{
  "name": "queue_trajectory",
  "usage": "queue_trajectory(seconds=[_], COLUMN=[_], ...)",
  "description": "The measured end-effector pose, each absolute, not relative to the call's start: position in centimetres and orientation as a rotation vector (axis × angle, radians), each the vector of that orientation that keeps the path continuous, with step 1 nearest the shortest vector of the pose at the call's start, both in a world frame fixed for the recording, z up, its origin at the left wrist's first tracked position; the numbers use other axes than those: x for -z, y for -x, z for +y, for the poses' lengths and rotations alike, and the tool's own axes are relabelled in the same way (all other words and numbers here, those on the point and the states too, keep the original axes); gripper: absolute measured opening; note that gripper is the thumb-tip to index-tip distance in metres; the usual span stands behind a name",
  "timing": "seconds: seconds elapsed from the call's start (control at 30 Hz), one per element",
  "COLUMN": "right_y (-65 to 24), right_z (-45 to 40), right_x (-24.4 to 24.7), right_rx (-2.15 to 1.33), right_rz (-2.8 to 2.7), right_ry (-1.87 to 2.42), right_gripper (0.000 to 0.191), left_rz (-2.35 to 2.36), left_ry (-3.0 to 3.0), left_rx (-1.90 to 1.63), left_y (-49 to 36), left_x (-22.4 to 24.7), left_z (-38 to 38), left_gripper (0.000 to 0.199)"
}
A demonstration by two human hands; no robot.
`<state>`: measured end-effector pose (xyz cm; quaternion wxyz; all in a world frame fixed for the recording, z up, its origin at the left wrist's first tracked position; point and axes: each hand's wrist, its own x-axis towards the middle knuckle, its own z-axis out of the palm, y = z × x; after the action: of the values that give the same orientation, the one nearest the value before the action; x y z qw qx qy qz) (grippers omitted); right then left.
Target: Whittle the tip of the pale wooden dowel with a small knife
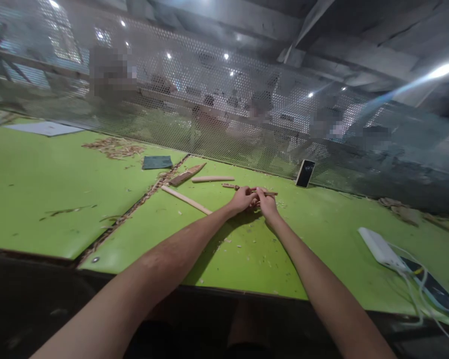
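Observation:
My left hand (242,199) and my right hand (267,203) meet above the green table, fingers closed. A thin brown stick-like piece (229,186) with a knobbly end sticks out to the left of my left hand, which appears to grip it. From my right hand a slim brown stick (272,193) points right; whether it is a tool handle cannot be made out. Where the fingers come together, the contact is hidden. To their left lie a pale wooden strip (213,178), a second pale strip (187,199) partly behind my left forearm, and a pointed brown wooden piece (187,175).
A phone (305,173) leans at the back near a perforated metal screen (224,119). At right lie a white power bank (381,249) with cables and a dark phone (434,286). Shavings (114,148) and a dark green sheet (157,162) are at left. People sit beyond the screen.

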<state>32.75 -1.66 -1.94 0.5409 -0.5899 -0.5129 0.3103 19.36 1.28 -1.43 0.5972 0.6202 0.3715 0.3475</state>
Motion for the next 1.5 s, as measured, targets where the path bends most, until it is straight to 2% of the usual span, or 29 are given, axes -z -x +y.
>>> queue_trajectory(seconds=[0.57,1.1,1.27,1.5], right_y=[-32.7,-31.9,-32.1,-32.0], right_z=[-1.3,-1.8,-1.6,-1.5], right_x=[2.8,2.5,3.0,2.7], right_rx=[-0.691,-0.546,-0.536,-0.494], right_rz=[-1.357,-1.405,-1.426,-1.475], right_ry=[1.415,1.413,1.417,1.396], right_gripper=[0.052,0.052,0.048,0.054], left_rz=[0.84,0.846,0.898,0.948], left_ry=[-1.626,-1.923,-1.943,-1.985], left_rx=[-0.729,-0.832,-0.837,-0.838], left_y=[-19.6,-19.6,-19.5,-19.6], left_x=[1.2,0.8,0.9,0.9], left_z=[1.8,1.4,0.9,0.7], left_gripper=[0.039,0.045,0.04,0.037])
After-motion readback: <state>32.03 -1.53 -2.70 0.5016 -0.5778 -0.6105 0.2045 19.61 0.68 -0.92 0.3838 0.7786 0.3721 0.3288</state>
